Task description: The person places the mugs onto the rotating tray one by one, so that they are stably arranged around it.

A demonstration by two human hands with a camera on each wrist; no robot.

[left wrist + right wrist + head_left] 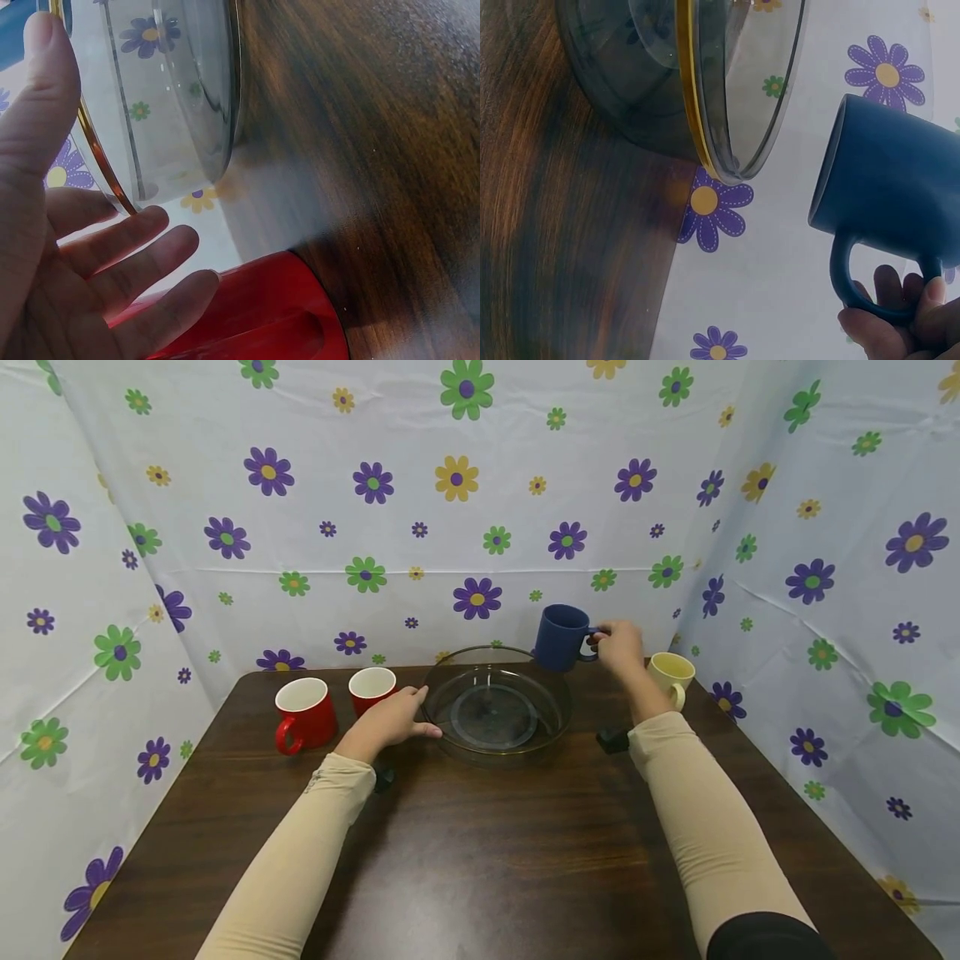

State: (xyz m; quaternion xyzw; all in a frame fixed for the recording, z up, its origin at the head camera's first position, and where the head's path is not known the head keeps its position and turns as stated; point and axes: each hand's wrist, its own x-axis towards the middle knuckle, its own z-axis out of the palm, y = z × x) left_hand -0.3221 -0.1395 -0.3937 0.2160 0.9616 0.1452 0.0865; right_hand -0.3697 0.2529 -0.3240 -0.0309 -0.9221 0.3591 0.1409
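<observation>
In the head view, a clear glass bowl (558,727) stands on the table. My left hand (390,720) is at its left side, thumb and fingers spread by the rim; the left wrist view shows the thumb (52,90) against the glass bowl (184,97). My right hand (621,647) grips a blue mug (561,637) by its handle, beyond the bowl's far right rim. In the right wrist view the blue mug (900,176) is off the table, roughly upright, with fingers curled round its handle (841,274).
Two red mugs with white insides, one at far left (311,720) and one partly behind my left hand (369,687), stand left of the bowl. A yellow mug (672,675) sits by my right forearm. Flowered cloth (480,539) hangs behind the brown table (480,852).
</observation>
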